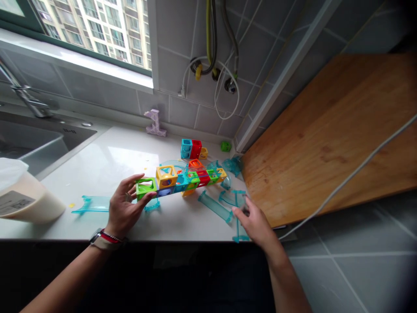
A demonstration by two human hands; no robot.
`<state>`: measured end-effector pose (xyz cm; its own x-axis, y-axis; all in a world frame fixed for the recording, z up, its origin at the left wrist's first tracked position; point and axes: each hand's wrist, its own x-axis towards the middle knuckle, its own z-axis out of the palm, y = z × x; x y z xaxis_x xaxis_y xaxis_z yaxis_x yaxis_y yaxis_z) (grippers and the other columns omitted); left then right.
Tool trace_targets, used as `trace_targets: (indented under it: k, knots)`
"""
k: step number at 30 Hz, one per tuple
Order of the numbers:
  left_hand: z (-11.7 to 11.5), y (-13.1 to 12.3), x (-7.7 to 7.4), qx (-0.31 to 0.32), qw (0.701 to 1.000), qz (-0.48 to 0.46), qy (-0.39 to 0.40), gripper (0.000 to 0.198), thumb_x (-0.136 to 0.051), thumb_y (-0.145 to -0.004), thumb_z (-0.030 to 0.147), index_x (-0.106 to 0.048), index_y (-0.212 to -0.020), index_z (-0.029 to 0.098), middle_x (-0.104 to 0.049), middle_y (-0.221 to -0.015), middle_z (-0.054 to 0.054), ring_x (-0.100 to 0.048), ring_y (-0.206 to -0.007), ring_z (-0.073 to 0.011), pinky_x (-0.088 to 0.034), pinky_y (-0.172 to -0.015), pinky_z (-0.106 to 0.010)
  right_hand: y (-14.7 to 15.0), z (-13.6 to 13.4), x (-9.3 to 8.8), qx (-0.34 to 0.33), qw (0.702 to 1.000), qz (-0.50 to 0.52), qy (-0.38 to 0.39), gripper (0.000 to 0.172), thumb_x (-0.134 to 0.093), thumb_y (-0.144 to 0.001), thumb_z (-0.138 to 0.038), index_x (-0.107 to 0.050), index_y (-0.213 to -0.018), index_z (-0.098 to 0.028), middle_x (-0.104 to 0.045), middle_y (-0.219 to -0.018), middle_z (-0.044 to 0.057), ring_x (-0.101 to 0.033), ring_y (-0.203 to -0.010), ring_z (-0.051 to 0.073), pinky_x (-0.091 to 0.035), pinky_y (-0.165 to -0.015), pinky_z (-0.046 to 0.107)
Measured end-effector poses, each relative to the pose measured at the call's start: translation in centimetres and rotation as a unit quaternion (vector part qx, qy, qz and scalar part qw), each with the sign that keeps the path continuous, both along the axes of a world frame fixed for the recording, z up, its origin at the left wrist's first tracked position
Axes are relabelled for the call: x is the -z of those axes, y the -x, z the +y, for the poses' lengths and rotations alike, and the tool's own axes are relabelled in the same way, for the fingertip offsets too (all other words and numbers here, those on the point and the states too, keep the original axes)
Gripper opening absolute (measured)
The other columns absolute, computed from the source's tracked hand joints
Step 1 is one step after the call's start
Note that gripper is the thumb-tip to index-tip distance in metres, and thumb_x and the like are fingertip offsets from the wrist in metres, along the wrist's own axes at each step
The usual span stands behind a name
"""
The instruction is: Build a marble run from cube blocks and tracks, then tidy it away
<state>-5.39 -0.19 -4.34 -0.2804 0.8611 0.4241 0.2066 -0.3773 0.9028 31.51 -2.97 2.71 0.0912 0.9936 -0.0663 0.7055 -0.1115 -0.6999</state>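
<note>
My left hand [125, 206] grips a green hollow cube block [142, 194] at the left end of a row of colourful cube blocks [179, 186]. A yellow cube block [166, 176] sits on top of that row near the hand. My right hand [257, 222], near the counter's front edge, is closed on a translucent teal track piece [237, 221]; the fingertips are partly hidden. Just left of it lies another teal track piece [215, 207]. Partly behind my left hand, a flat teal track piece [94, 204] rests on the counter.
At the back stand a blue and red block stack [191, 149] and a green block [226, 146]. A purple stand [155, 122] is by the wall. On the left are a container [29, 195] and a sink [19, 130]. A wooden board [339, 130] leans at right, a white cable [355, 174] crossing it.
</note>
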Motion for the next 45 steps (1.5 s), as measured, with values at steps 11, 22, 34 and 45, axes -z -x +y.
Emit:
trace_targets:
  k: [11,22,34,45]
  knots:
    - [0.1,-0.2,-0.3,0.006,1.0,-0.021,-0.008,0.062,-0.086,-0.076,0.04,-0.059,-0.13,0.025,-0.071,-0.118,-0.009,-0.073,-0.108,-0.0315,-0.065,-0.083,-0.044,-2.3,14.0,-2.5,-0.001,0.9,-0.414,0.133,0.034,-0.068,-0.084,-0.032,-0.077,-0.112,-0.014,-0.074,-0.121,0.024,-0.07,-0.116,0.036,-0.051,-0.09,0.04]
    - [0.1,0.0,0.2,0.012,1.0,-0.024,-0.004,0.061,-0.087,-0.076,0.037,-0.059,-0.13,0.025,-0.071,-0.117,-0.008,-0.073,-0.106,-0.0288,-0.064,-0.085,-0.041,-0.8,15.3,-0.1,-0.022,0.92,-0.387,0.052,0.045,-0.053,-0.1,-0.039,-0.062,-0.139,-0.019,-0.066,-0.138,0.02,-0.062,-0.13,0.028,-0.047,-0.101,0.033]
    - [-0.1,-0.1,-0.2,0.01,1.0,-0.029,-0.001,0.062,-0.088,-0.076,0.04,-0.06,-0.128,0.023,-0.071,-0.113,-0.009,-0.074,-0.102,-0.0273,-0.063,-0.087,-0.041,0.2,19.9,2.9,-0.028,0.936,-0.33,0.119,0.031,-0.079,-0.077,-0.038,-0.08,-0.1,-0.017,-0.079,-0.106,0.016,-0.075,-0.1,0.029,-0.053,-0.075,0.027]
    - [0.0,0.0,0.1,0.009,1.0,-0.027,0.002,0.063,-0.087,-0.075,0.042,-0.06,-0.129,0.025,-0.071,-0.117,-0.009,-0.073,-0.105,-0.0299,-0.064,-0.083,-0.043,-1.5,16.5,-0.7,-0.011,0.925,-0.375,0.06,0.049,-0.078,-0.075,-0.045,-0.073,-0.115,-0.017,-0.076,-0.115,0.016,-0.071,-0.109,0.03,-0.05,-0.081,0.03]
